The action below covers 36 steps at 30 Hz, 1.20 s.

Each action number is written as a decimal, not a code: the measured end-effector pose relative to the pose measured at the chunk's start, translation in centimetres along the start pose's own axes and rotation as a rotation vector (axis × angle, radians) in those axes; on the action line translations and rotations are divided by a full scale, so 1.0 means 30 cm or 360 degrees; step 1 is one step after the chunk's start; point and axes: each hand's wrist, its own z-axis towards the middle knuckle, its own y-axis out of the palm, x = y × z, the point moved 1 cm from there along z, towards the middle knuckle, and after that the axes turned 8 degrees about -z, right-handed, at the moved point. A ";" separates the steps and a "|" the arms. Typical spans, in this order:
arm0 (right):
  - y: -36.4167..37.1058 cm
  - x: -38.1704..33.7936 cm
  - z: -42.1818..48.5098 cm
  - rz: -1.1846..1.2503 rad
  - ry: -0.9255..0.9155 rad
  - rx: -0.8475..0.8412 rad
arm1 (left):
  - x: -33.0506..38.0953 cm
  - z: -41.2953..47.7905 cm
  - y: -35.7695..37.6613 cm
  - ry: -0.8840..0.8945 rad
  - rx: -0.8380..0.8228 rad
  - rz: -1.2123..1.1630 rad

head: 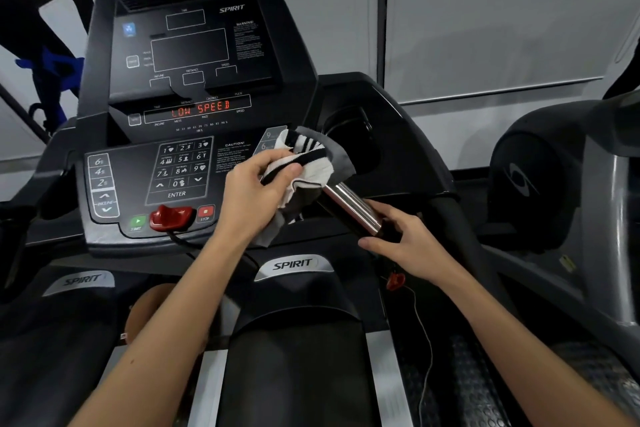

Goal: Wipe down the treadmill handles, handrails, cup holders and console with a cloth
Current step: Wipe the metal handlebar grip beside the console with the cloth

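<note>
A black treadmill console [180,87] fills the upper left, its display reading LOW SPEED. My left hand [258,192] grips a white, black and grey striped cloth [308,163], wrapped over the upper end of the shiny metal pulse handle [349,206] right of the keypad. My right hand [412,239] holds the black lower end of that same handle, fingers curled round it. The right cup holder [353,139] sits just behind the cloth. The right handrail [460,236] runs down toward me beside my right wrist.
A red safety key [171,217] sits between the green start and red stop buttons, its clip [395,281] and cord hanging at the right. The black belt cover [294,340] lies below. Another grey machine [554,184] stands at the right, and a wall behind.
</note>
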 end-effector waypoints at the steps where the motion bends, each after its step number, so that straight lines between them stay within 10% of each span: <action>1: 0.001 0.000 0.000 0.0000 0.0003 -0.0002 | 0.002 0.013 -0.002 -0.0019 -0.0060 0.0029; 12: 0.004 0.010 -0.003 0.0062 0.0005 -0.0001 | 0.001 0.116 0.028 -0.0804 -0.0275 -0.0375; 24: 0.007 0.018 -0.003 0.0103 0.0041 0.0002 | 0.036 0.084 0.002 -0.0502 -0.0229 -0.0108; 36: 0.008 0.018 -0.005 0.0204 0.0025 -0.0012 | -0.019 0.102 0.007 -0.0903 -0.0208 -0.0082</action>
